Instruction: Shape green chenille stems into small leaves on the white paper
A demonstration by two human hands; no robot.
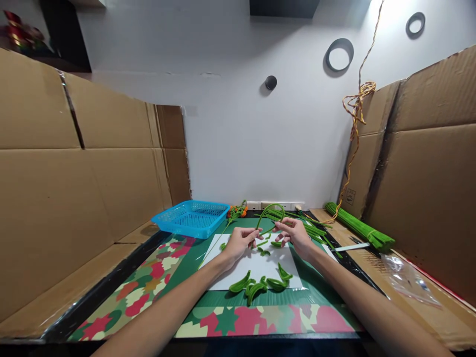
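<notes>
A green pipe cleaner (270,206) bends up in an arch between my two hands. My left hand (242,241) pinches one side of it between thumb and fingertips. On the other side my right hand (292,235) pinches it the same way. Both hands hover over a white sheet of paper (223,282). Several fuzzy green leaf shapes (241,282) lie along the paper's near edge. Smaller green pieces (264,252) rest under my hands, partly hidden by them.
At the back left stands a blue basket (191,233), beside orange flowers (243,213) on green stems. Loose green pipe cleaners (314,229) lie behind my right hand. Farther right are a thick green bundle (359,225), scissors (351,247) and a plastic bag (409,282). Cardboard walls (427,173) flank the table.
</notes>
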